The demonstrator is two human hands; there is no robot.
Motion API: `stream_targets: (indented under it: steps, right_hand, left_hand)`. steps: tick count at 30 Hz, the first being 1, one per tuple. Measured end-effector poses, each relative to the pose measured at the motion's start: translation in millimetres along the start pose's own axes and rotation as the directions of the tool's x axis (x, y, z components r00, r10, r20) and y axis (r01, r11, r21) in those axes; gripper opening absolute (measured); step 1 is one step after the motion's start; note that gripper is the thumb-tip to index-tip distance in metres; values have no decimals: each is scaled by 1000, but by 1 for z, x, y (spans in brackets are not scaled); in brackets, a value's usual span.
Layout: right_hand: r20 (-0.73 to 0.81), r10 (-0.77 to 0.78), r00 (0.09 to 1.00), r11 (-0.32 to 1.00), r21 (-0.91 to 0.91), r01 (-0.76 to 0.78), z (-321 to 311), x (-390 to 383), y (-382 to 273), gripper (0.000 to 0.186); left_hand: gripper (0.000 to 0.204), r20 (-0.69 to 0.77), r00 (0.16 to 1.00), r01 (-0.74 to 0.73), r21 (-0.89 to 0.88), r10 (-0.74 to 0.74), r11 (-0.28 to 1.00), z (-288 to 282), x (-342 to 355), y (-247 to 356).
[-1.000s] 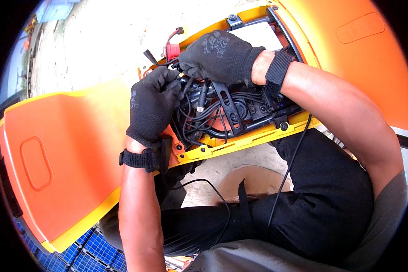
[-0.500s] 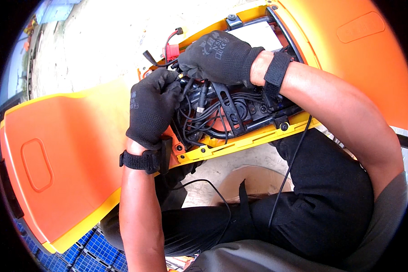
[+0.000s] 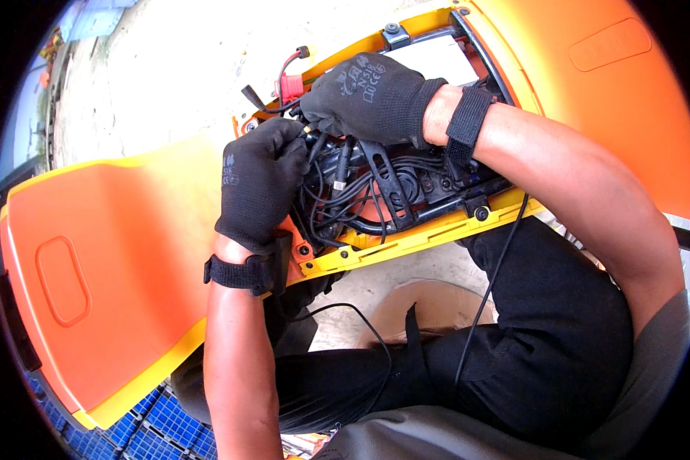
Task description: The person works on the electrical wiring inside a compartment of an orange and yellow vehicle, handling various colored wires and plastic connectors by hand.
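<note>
Both my hands wear black knit gloves and meet over the open bay of an orange and yellow vehicle body. My left hand (image 3: 259,180) is closed at the bay's left end, pinching what looks like a small cable connector (image 3: 308,130) with a pale yellow ring. Right against it, my right hand (image 3: 366,98) is closed with its fingers turned down; what they grip is hidden beneath the glove. Below the hands, several thin black cables (image 3: 353,201) loop around a black slotted bracket (image 3: 387,184). A thicker black cable joint (image 3: 342,165) with a white band lies beside them.
A red plug (image 3: 290,87) and a loose black cable end (image 3: 251,97) stick up beyond my hands. Yellow rim (image 3: 406,239) borders the bay; orange panels (image 3: 123,261) flank it. A thin black cord (image 3: 492,287) hangs over my legs. Blue crates (image 3: 165,425) lie lower left.
My left hand has shifted very slightly to the right. The right hand has rolled a little in place; both keep their closed grip, and the cables look unmoved.
</note>
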State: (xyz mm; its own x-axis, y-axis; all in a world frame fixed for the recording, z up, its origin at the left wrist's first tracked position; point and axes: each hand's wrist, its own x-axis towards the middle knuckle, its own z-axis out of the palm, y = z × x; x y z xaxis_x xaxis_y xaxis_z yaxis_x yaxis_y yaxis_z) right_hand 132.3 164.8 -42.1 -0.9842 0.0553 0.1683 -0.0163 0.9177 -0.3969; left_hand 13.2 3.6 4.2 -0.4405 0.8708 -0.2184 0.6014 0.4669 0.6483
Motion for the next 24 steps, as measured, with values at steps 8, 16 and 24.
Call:
stream_targets:
  steps: [8,16,24]
  right_hand:
    - [31,13,999,1000,-1,-13,1,1,-1,19]
    - [48,3,999,1000,4,-3,1,1,0,21]
    - [74,-23,997,1000,-11,24,1,2,1,21]
  left_hand:
    - [12,-8,987,-158,127,161,979,-1,1,-2]
    - [15,44,985,-169,165,164,972,-5,2,-3]
    - [11,59,966,-257,263,250,930,-2,6,-8]
